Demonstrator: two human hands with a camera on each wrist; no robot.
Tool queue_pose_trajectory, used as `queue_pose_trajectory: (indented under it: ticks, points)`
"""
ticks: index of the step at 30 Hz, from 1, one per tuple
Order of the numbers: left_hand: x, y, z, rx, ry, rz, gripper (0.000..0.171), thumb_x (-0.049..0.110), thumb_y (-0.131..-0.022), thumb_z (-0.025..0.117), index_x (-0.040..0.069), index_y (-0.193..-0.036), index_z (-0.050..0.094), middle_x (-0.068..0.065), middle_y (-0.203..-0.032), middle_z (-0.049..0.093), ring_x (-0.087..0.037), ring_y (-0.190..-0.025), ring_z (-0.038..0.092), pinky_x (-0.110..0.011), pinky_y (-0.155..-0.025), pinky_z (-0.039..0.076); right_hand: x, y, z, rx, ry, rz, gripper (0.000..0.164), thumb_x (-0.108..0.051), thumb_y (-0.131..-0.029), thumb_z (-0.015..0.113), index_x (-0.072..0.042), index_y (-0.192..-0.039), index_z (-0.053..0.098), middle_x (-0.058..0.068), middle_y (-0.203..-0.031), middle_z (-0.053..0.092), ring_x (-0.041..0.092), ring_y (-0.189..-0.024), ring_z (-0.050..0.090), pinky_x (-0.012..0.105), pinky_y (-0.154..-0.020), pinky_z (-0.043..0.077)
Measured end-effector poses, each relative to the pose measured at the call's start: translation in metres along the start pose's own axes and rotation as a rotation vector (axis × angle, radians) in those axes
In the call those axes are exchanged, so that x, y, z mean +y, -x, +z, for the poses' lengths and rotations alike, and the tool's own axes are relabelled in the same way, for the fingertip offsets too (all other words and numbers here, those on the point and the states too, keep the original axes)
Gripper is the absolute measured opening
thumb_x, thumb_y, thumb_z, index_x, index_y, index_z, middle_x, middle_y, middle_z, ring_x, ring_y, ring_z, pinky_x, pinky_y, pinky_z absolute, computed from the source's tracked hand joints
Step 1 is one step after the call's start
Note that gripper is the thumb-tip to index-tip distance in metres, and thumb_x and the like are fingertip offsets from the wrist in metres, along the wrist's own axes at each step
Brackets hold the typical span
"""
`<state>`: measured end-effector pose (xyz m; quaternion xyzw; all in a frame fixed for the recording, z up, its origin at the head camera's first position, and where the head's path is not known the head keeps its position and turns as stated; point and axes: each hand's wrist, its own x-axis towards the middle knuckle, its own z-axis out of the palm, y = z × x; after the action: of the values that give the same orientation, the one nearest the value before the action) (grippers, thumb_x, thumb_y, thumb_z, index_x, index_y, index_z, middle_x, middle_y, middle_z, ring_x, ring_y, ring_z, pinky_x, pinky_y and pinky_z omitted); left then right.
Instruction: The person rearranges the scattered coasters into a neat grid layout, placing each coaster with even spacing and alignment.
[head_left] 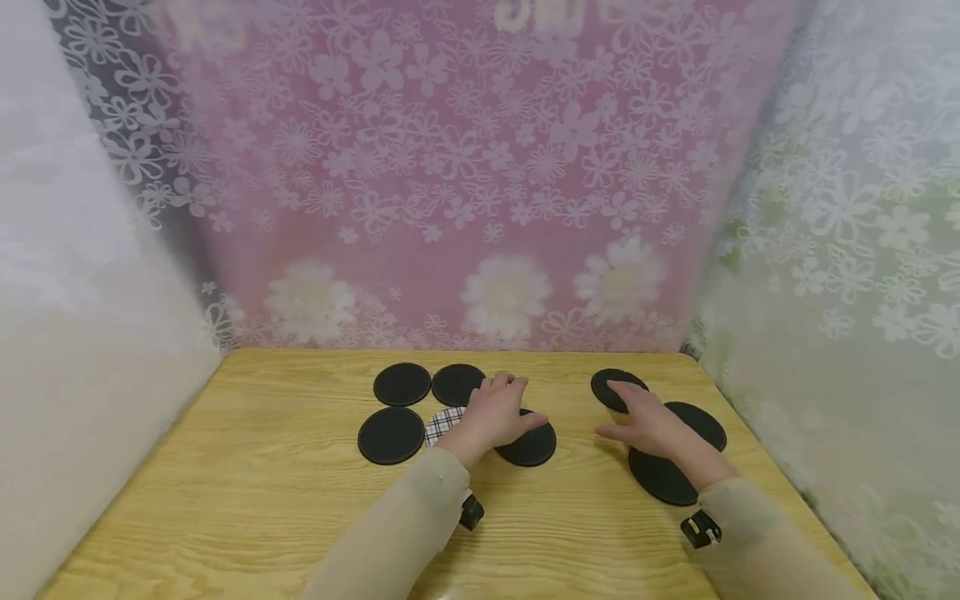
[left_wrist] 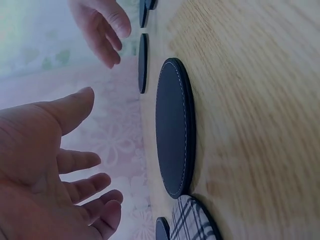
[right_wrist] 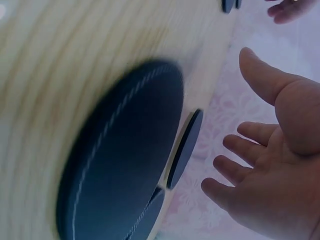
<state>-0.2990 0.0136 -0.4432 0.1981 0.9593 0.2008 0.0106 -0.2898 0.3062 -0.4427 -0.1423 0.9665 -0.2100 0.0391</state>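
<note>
"Who is pictured, and how does the left side stand?"

"A person in pale sleeves (head_left: 390, 533) at a wood-grain surface (head_left: 247, 467). The left grip (head_left: 493, 417) hovers with fingers loosely spread and slightly bent, thumb held apart. Beneath that thumb lies a stitched black disc (head_left: 528, 447), flat on the surface; the left wrist view shows a gap between disc and hand."

"And around it?"

"A plaid disc (head_left: 441, 423), partly hidden by the hand and wrist in the head view, meets the stitched disc's edge. Two rear black discs (head_left: 402, 384) sit side by side beyond, the right one partly covered by the fingers. An outer black disc (head_left: 391, 435) lies just left of the plaid one."

"The right side?"

"The right grip (head_left: 651, 421) is spread as well, thumb clear of the four fingers, raised above three more black rounds. The far disc (head_left: 604, 392) lies beneath the fingertips, partly masked by them. The near disc (head_left: 663, 482) rests below the wrist, toward the person; the side disc (head_left: 703, 422) lies to the hand's right, close by the near one."

"And behind?"

"A pink floral curtain (head_left: 465, 167) beyond the surface's far edge."
</note>
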Motion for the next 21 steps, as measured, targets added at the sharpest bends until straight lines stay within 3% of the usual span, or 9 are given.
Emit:
queue_pose_trajectory:
  ticks: [11,21]
  points:
    - [0.019,-0.031,0.008,0.005,-0.050,-0.004,0.080,0.066,-0.106,0.065,0.019,-0.169,0.047,-0.010,-0.172,0.040,-0.035,-0.157,0.039,-0.060,-0.123,0.036,0.026,-0.009,-0.013,0.025,0.076,0.028,0.101,-0.044,-0.100,0.083,0.016,-0.164,0.032,0.048,-0.163,0.030,0.069,-0.146,0.035,0.079,-0.111,0.037]
    - [0.035,-0.050,0.017,0.001,-0.063,-0.006,0.078,0.065,-0.106,0.066,0.020,-0.168,0.050,-0.007,-0.171,0.043,-0.033,-0.156,0.040,-0.057,-0.122,0.039,0.055,-0.022,-0.018,-0.035,0.055,0.097,0.106,-0.048,-0.100,0.082,0.017,-0.164,0.028,0.049,-0.163,0.028,0.068,-0.148,0.032,0.078,-0.115,0.034]
